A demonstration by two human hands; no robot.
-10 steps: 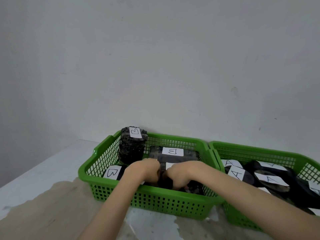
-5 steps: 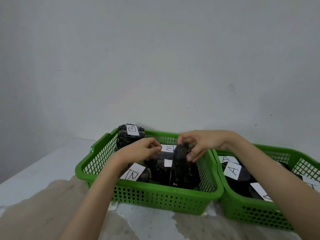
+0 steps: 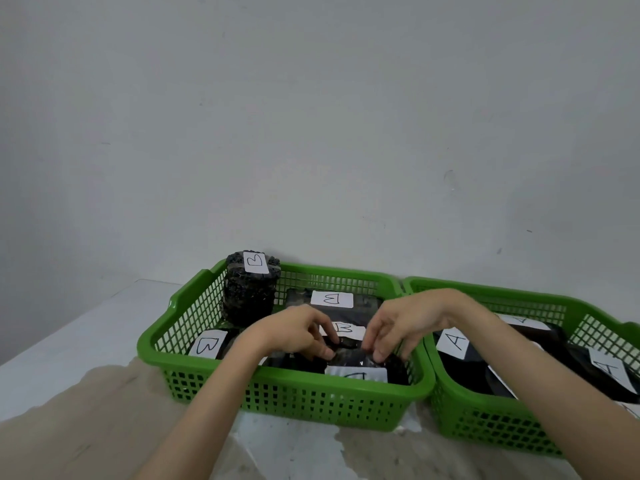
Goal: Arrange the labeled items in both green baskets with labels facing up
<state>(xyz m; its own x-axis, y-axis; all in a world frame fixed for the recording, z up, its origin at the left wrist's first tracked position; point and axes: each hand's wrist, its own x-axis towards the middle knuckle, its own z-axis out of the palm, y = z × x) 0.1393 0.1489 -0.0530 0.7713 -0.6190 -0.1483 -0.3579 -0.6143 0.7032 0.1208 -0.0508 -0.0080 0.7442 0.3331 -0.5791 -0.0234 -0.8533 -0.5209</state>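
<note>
Two green baskets stand side by side: the left basket [image 3: 284,393] holds black items with white B labels, the right basket [image 3: 485,420] black items with A labels. Both hands are inside the left basket. My left hand [image 3: 298,332] and my right hand [image 3: 405,323] pinch the far edge of a flat black item [image 3: 346,363] lying at the front, its B label [image 3: 356,374] facing up. A tall black cylinder [image 3: 247,292] stands in the far left corner, labeled on top. Other B labels [image 3: 331,299] and A labels [image 3: 453,341] face up.
The baskets sit on a white table [image 3: 86,327] with a beige stained patch [image 3: 86,420] in front. A plain grey wall rises right behind the baskets. The table's left edge runs diagonally at the left.
The black item that my right hand held upright half a second ago now lies flat at the basket's front with its label up. Both hands have come down onto it.
</note>
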